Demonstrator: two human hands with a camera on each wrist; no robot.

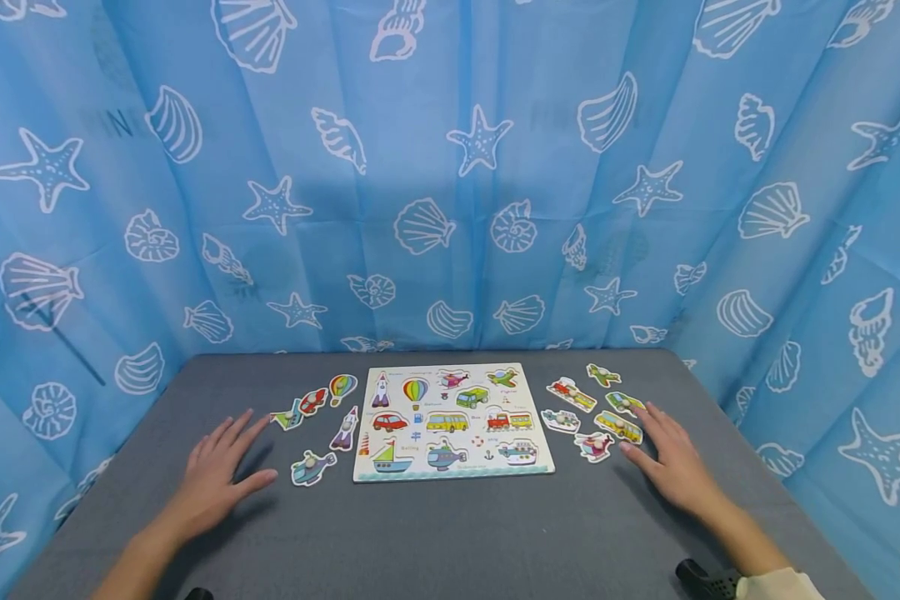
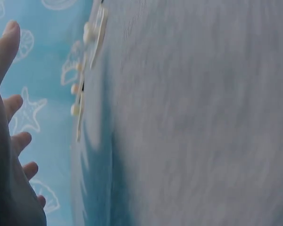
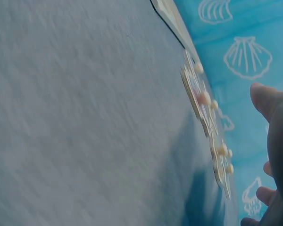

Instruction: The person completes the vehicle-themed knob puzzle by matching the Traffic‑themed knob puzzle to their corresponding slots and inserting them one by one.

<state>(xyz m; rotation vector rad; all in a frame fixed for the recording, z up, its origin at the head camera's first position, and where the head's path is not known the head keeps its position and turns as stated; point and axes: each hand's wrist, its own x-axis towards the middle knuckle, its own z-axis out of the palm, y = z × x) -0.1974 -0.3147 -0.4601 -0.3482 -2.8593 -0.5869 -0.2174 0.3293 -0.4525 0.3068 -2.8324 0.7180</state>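
Left hand (image 1: 221, 471) at left, palm down over grey cloth (image 1: 457, 533), fingers spread, nothing held; fingertip just beside sailboat piece (image 1: 287, 415), contact can't tell. Then red car piece (image 1: 312, 402), submarine piece (image 1: 312, 467), balloon piece (image 1: 342, 388), rocket piece (image 1: 343, 430), all loose left of board. Pieces look like thin wood, probably light, stiff, not fragile; best pinched by the pale rounded knob (image 2: 88, 33) on top, flat edges harder to lift. Middle: puzzle board (image 1: 457, 472), flat rectangle, printed vehicle shapes, likely rigid, grab by rim. Right of it: ship piece (image 1: 561, 421), train piece (image 1: 572, 394), helicopter piece (image 1: 593, 447), plane piece (image 1: 603, 375), bus piece (image 1: 618, 427), truck piece (image 1: 625, 404), curvy outlines, same knobs. Right hand (image 1: 671, 454) last, fingers extended, grips nothing, index at truck piece, touch unclear. Behind: creased blue curtain (image 1: 420, 125), white shell print
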